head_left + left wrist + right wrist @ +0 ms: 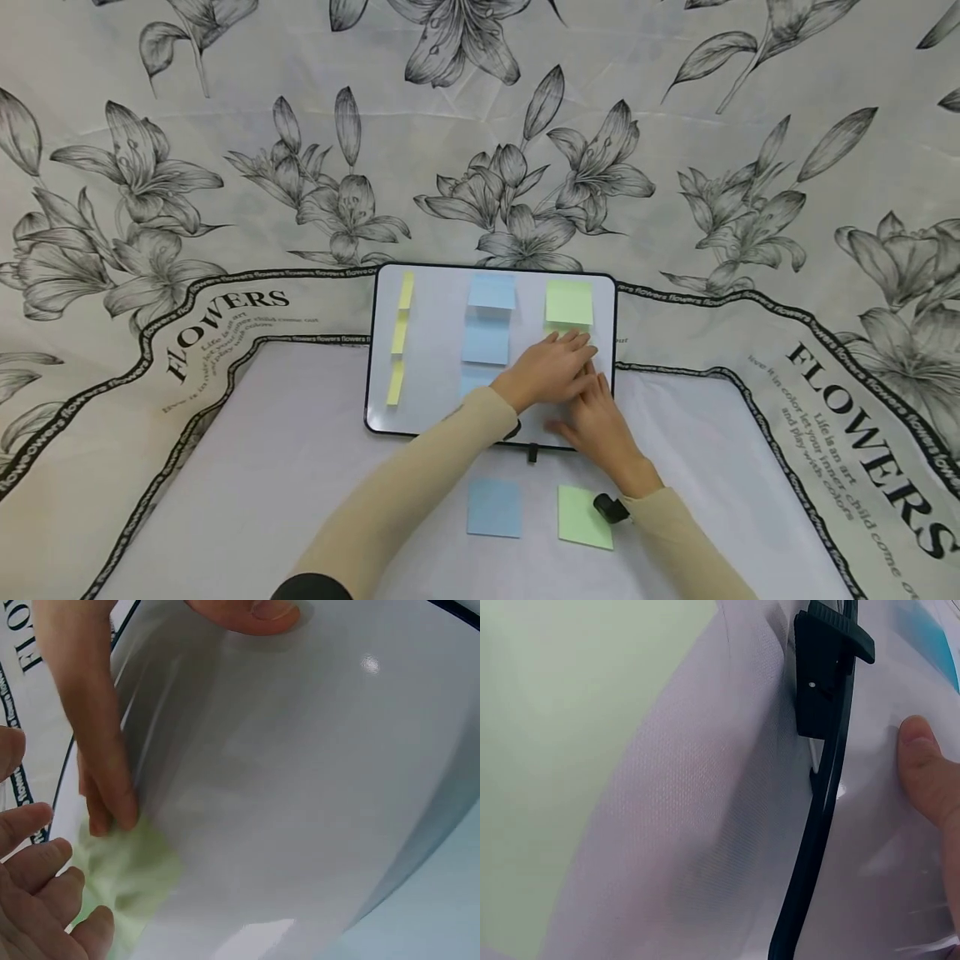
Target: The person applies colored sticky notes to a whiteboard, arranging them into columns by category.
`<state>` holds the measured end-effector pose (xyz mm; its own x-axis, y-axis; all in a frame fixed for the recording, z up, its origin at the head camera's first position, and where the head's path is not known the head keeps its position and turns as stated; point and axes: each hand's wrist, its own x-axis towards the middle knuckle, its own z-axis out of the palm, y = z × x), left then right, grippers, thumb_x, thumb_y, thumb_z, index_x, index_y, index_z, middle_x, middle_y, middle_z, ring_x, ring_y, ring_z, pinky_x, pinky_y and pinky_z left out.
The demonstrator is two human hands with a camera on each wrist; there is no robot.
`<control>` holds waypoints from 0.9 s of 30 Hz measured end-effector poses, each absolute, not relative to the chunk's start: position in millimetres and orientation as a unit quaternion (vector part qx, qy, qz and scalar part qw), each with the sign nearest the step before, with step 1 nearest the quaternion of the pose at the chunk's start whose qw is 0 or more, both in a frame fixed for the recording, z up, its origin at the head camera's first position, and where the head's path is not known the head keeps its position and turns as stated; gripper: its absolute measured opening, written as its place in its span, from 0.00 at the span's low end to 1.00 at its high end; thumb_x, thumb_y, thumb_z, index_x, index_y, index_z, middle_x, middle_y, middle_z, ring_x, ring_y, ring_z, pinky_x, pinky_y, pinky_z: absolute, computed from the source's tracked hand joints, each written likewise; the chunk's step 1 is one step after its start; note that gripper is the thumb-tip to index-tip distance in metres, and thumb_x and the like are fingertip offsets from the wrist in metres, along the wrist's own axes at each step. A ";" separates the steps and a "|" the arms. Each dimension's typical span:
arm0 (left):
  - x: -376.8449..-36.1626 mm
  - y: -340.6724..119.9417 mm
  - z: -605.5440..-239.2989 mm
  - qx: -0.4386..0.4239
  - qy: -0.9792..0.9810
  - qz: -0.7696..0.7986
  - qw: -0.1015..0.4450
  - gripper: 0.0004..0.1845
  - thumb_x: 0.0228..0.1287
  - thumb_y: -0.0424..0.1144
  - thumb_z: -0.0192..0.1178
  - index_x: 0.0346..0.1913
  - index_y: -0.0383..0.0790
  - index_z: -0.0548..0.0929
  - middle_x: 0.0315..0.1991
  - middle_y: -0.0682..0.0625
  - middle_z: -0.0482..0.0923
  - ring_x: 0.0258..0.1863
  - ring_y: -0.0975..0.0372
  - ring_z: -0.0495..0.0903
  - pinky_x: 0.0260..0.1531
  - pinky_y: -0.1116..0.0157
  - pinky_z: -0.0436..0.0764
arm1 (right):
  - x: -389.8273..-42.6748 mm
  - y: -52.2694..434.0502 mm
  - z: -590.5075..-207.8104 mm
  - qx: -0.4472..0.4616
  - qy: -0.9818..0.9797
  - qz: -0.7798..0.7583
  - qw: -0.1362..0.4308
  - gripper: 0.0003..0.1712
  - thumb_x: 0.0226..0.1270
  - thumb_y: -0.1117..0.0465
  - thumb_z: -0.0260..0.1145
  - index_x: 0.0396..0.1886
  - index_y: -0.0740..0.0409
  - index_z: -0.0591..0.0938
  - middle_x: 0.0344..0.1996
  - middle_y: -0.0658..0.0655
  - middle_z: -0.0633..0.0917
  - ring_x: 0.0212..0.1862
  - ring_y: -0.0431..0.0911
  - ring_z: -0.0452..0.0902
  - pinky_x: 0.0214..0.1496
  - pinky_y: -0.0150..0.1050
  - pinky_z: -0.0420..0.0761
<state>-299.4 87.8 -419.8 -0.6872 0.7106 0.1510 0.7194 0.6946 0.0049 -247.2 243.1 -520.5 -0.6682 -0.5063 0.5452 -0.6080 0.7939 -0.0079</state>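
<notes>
Whiteboard (435,392) with both hands laid on a green sticky note (131,874) at its right column.

Step judged in hand: the green note is being pressed flat, below the one green note (569,302) already stuck at the far right. Left hand (551,368) and right hand (596,421) are held with fingers straight, pressing, nothing clasped. A firm smoothing stroke is called for next. Counted: three yellow strips (398,332), three blue notes (486,340), one blue pad (494,507) and one green pad (581,517) near.

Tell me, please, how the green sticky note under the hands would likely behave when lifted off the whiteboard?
The green note looks thin, so probably floppy and very light. It likely clings along one edge to the glossy whiteboard, peeling rather than sliding.
</notes>
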 end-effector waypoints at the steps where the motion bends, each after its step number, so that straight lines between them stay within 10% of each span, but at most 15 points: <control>1: -299.8 88.6 -420.6 -0.387 -0.919 -0.027 0.070 0.29 0.81 0.56 0.46 0.76 0.47 0.71 0.79 0.49 0.64 0.80 0.56 0.61 0.78 0.54 0.62 | -247.2 242.5 -520.8 0.308 -0.908 0.095 0.267 0.64 0.50 0.48 0.83 0.77 0.75 0.60 0.76 0.79 0.59 0.78 0.74 0.52 0.71 0.72 0.64; 14: -302.0 93.9 -423.0 -0.364 -0.930 -0.002 0.047 0.41 0.77 0.71 0.27 0.83 0.53 0.56 0.83 0.52 0.52 0.83 0.57 0.51 0.81 0.49 0.53 | -243.8 241.4 -522.0 0.319 -0.901 0.114 0.272 0.63 0.49 0.50 0.83 0.76 0.76 0.61 0.77 0.78 0.58 0.82 0.67 0.47 0.85 0.52 0.41; 27: -296.8 90.0 -431.0 -0.283 -0.958 -0.010 0.044 0.44 0.72 0.77 0.20 0.84 0.61 0.50 0.84 0.62 0.44 0.84 0.61 0.46 0.80 0.39 0.43 | -245.4 242.8 -523.1 0.312 -0.907 0.104 0.264 0.64 0.46 0.50 0.85 0.77 0.74 0.61 0.77 0.76 0.59 0.79 0.71 0.52 0.81 0.64 0.52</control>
<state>-296.8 90.0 -431.0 -0.8366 0.5405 0.0894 0.5423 0.8402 -0.0045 -245.4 242.8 -523.1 -0.6659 -0.5119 0.5427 -0.6212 0.7833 -0.0234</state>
